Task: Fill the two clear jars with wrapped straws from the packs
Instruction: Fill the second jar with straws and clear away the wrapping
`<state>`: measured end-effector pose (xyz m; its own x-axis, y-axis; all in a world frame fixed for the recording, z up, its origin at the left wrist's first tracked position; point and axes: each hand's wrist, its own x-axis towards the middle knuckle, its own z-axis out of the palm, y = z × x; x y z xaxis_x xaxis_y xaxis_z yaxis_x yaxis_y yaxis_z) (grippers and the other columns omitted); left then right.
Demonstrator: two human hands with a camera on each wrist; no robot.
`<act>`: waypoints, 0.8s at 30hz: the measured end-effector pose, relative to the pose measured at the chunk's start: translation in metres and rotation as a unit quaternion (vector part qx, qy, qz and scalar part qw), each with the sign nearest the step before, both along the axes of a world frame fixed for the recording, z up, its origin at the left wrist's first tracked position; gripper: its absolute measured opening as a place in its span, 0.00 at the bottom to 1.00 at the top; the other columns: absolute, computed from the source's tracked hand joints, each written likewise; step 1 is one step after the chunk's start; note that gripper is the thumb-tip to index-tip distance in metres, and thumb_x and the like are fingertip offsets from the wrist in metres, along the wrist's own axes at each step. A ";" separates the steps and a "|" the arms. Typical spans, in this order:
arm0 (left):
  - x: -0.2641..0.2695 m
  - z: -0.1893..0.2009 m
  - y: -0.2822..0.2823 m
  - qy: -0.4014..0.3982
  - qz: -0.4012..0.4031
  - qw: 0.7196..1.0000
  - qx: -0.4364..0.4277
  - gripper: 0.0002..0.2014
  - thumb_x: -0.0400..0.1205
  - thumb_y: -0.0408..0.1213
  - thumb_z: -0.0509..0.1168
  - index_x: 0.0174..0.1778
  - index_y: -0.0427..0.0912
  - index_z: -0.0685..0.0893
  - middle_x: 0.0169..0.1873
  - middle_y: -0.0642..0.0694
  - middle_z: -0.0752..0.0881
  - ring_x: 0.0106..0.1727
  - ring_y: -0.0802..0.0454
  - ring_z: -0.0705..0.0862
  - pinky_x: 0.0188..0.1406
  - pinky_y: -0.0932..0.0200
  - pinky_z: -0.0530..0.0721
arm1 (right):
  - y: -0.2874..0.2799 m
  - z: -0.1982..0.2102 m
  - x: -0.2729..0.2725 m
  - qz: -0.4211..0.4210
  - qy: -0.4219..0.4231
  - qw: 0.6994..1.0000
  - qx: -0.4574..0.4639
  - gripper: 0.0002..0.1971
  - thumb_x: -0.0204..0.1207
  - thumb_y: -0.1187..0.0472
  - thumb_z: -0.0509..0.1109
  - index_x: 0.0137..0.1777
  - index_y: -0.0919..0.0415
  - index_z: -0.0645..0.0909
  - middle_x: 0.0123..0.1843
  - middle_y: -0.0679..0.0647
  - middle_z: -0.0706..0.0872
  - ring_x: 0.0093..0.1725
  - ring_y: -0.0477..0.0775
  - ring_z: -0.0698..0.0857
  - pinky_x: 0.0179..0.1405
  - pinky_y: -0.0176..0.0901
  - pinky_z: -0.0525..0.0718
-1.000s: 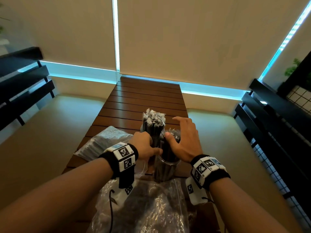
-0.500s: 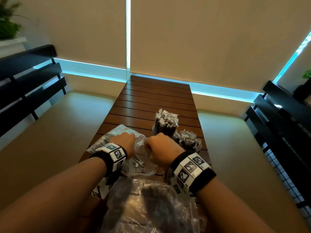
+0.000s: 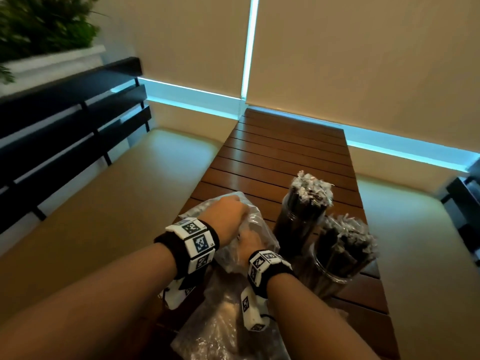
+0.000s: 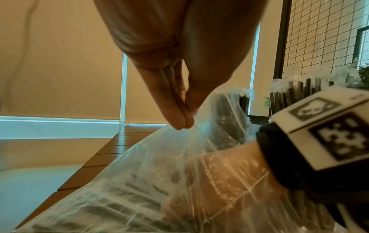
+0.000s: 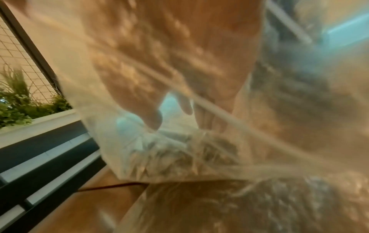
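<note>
Beige roller blinds are hanging behind a slatted wooden table (image 3: 280, 162), and a black railing is running along its left side beneath a white planter of greenery. Two clear jars are standing on the table's right half: the far jar (image 3: 298, 227) and, touching it on the near side, the near jar (image 3: 335, 263), both packed with black wrapped straws (image 3: 313, 189) whose crinkled wrapper ends are sticking up above the rims. Just left of the far jar an open clear pack (image 3: 255, 224) is lying on the table. The left hand (image 4: 179, 88) is pinching the pack's film between thumb and fingertips and holding it raised. The right hand (image 3: 250, 242) is reaching inside the pack, seen only through the film; whether its fingers are closing on any straws I cannot tell, since the right wrist view is blurred. A second clear pack (image 3: 220, 331) is lying nearer the person, below both wrists.
</note>
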<state>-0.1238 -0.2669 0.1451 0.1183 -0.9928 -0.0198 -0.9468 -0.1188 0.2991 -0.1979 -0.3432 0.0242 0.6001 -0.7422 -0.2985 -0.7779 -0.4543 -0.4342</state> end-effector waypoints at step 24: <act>0.019 -0.028 -0.013 0.008 0.039 0.997 -0.067 0.07 0.81 0.33 0.65 0.47 0.47 0.86 0.39 0.54 0.76 0.42 0.54 0.75 0.43 0.63 0.71 | 0.011 0.036 -0.003 0.029 0.043 0.994 -0.093 0.08 0.80 0.62 0.67 0.57 0.54 0.76 0.54 0.53 0.82 0.56 0.56 0.84 0.56 0.55 0.84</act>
